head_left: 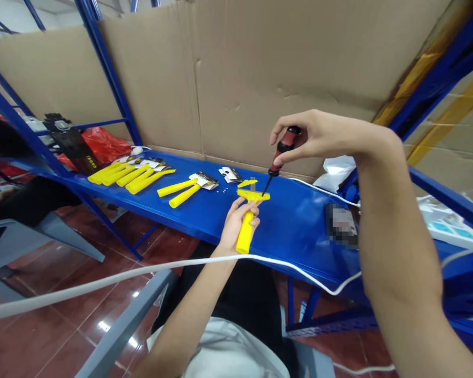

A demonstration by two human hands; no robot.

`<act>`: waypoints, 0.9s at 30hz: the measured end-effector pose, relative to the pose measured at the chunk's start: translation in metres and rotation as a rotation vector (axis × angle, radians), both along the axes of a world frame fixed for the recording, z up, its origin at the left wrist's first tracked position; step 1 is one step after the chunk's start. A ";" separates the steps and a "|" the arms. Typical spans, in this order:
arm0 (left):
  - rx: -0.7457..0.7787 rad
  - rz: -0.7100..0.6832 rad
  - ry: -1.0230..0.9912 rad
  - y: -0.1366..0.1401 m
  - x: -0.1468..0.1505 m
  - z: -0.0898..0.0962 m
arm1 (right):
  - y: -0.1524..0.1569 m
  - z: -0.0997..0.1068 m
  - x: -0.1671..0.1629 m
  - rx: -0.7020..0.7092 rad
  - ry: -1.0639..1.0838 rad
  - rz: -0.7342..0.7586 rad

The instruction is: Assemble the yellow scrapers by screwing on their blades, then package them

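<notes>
The yellow tool [245, 235] sits by the near edge of the blue table [295, 226], the left hand [235, 223] curled closed around its handle. The right hand [313, 134] pinches a screwdriver [286, 147], tip at the head's right end. Open tabletop extends right; cardboard [260, 79] bounds the far edge.

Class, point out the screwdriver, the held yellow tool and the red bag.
Screwdriver [286, 142]: head view, on the red part of its handle.
Held yellow tool [245, 234]: head view, on its handle.
Red bag [104, 142]: head view, on its crumpled side.
</notes>
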State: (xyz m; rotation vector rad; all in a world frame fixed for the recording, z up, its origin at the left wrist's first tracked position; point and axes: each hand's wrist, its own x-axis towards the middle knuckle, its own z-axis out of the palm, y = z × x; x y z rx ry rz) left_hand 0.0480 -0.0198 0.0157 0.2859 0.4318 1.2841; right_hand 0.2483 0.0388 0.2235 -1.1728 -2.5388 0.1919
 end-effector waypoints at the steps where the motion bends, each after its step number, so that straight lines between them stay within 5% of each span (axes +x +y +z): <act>1: -0.002 -0.004 0.003 0.001 0.000 0.000 | 0.001 0.000 -0.001 0.029 -0.012 -0.037; 4: -0.009 -0.004 0.007 0.002 0.000 -0.002 | 0.002 -0.002 -0.001 0.026 -0.003 -0.060; 9: -0.001 0.004 0.006 0.001 0.001 -0.001 | -0.001 -0.001 0.002 -0.127 0.059 0.102; 14: -0.010 -0.002 0.007 -0.001 0.001 0.002 | 0.006 0.000 0.001 0.012 0.000 -0.040; 20: -0.011 0.014 0.018 0.001 0.002 0.000 | 0.002 0.001 0.002 -0.101 0.017 0.059; 27: 0.027 -0.004 0.020 0.002 0.002 -0.006 | 0.010 -0.001 0.001 -0.001 0.006 -0.041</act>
